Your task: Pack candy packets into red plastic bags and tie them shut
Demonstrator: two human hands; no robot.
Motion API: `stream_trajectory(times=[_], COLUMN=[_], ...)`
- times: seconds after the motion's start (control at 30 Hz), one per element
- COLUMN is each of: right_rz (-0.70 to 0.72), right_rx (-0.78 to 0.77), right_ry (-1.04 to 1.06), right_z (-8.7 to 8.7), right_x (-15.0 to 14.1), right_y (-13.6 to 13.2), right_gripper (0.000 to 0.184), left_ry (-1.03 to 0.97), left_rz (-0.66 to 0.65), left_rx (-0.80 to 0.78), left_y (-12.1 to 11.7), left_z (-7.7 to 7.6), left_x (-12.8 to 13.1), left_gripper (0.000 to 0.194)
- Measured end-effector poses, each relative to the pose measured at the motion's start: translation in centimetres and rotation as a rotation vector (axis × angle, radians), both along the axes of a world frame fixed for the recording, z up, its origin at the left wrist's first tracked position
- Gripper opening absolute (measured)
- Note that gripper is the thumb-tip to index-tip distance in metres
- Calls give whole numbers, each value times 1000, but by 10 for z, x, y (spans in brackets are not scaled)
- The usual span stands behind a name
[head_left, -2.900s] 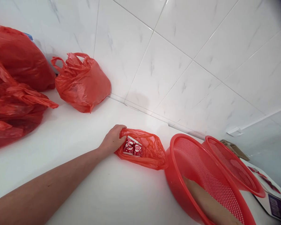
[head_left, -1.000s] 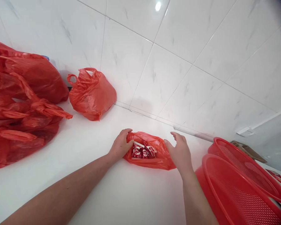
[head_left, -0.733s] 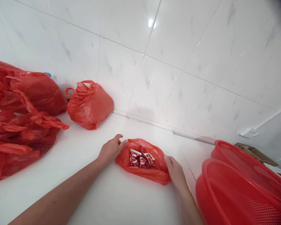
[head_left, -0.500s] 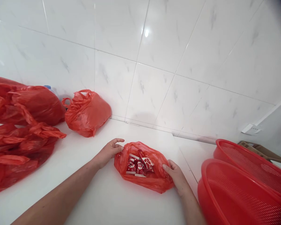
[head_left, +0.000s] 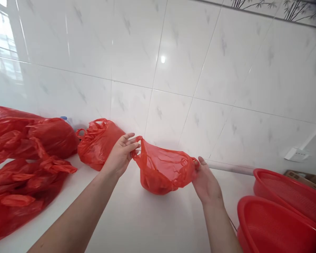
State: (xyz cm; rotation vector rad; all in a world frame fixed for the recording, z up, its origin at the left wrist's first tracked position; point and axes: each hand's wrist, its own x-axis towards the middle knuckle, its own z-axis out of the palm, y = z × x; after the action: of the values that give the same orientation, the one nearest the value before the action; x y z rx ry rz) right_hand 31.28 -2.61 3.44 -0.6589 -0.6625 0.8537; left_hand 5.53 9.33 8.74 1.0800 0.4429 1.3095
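Observation:
A thin red plastic bag (head_left: 163,172) stretches between my two hands above the white tabletop (head_left: 158,225). My left hand (head_left: 123,151) pinches its left handle between thumb and fingers. At the opposite side, my right hand (head_left: 206,181) grips the other handle, its fingers partly hidden by the plastic. The bag's upper edge is pulled up and wide, while its rounded bottom hangs low in the middle. Its contents are hidden behind the red film. I cannot tell whether the bottom touches the table.
A full red bag (head_left: 101,142) leans by the tiled wall (head_left: 173,52), with more red bags (head_left: 23,186) at the left. Two red plastic baskets (head_left: 276,221) stand at the right, in front of a cardboard box (head_left: 305,179). A wall socket (head_left: 296,154) sits behind.
Both hands have taken the bag's handles and raised its rim. The small red-and-white packets seen inside earlier are now out of sight. The view has tilted upward.

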Motion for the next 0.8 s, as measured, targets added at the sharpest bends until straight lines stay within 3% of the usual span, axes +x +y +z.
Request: stream_trajectory(times=[0.07, 0.13, 0.27, 0.37, 0.43, 0.5, 0.6, 0.7, 0.8], right_rz=[-64, -241, -694, -734, -639, -507, -379, -379, -495], right_rx=[-11, -180, -612, -695, -595, -417, -254, -206, -166], right_ry=[-115, -360, -869, -839, -670, -464, -258, -202, -180], right_z=[15, 24, 35, 43, 48, 50, 51, 48, 45], right_x=[-2, -2, 1, 0, -5, -12, -23, -30, -30], right_y=[-4, -9, -22, -32, -36, -37, -35, -32, -29], right_gripper=[44, 49, 22, 10, 15, 17, 14, 19, 20], left_ry=[106, 287, 641, 788, 840, 834, 698, 521, 435], left_rz=[30, 143, 547, 741, 790, 745, 511, 266, 178], left_rx=[167, 311, 471, 485, 454, 408, 334, 277, 235], left_y=[-14, -24, -27, -22, -21, -25, -36, -46, -51], left_z=[12, 17, 14, 11, 12, 13, 17, 21, 23], left_x=[-4, -7, -18, -29, -34, -37, -34, -29, -26], left_gripper=[44, 45, 35, 35, 30, 23, 21, 22, 25])
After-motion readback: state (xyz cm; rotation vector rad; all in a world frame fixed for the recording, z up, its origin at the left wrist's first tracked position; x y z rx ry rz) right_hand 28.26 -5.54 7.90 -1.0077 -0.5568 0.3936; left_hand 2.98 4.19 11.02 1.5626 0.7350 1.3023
